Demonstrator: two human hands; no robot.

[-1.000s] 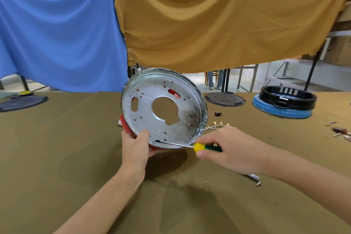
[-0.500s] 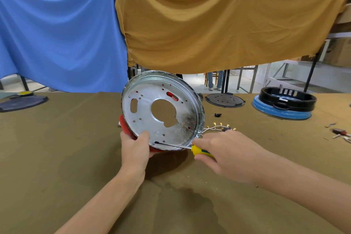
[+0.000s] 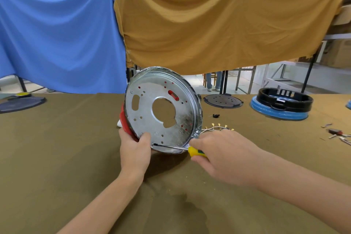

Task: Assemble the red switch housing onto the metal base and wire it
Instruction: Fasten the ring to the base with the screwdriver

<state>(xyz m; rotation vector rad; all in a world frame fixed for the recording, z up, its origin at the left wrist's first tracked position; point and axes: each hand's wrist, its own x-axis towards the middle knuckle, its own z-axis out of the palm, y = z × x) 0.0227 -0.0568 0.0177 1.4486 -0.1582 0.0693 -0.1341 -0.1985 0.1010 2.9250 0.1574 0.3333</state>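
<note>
A round metal base (image 3: pixel 144 118) stands on edge on the table, its flat face turned towards me. The red switch housing (image 3: pixel 125 124) sits behind it, showing at its left rim and through small holes. My left hand (image 3: pixel 135 150) grips the lower left rim of the base and housing, thumb on the metal face. My right hand (image 3: pixel 222 156) holds a yellow-handled screwdriver (image 3: pixel 195 151); its tip touches the base's face near the bottom edge, beside my left thumb. White wires with brass terminals (image 3: pixel 218 127) lie just right of the base.
A black ring on a blue disc (image 3: pixel 279 107) and a dark perforated disc (image 3: pixel 222 100) stand at the back right. Loose small parts (image 3: pixel 336 133) lie at the far right, a dark plate (image 3: pixel 20 102) at the far left. Blue and ochre cloths hang behind.
The base has tilted slightly and shifted a little. My right hand has turned on the screwdriver handle, hiding more of it; the tip stays at the same spot.
</note>
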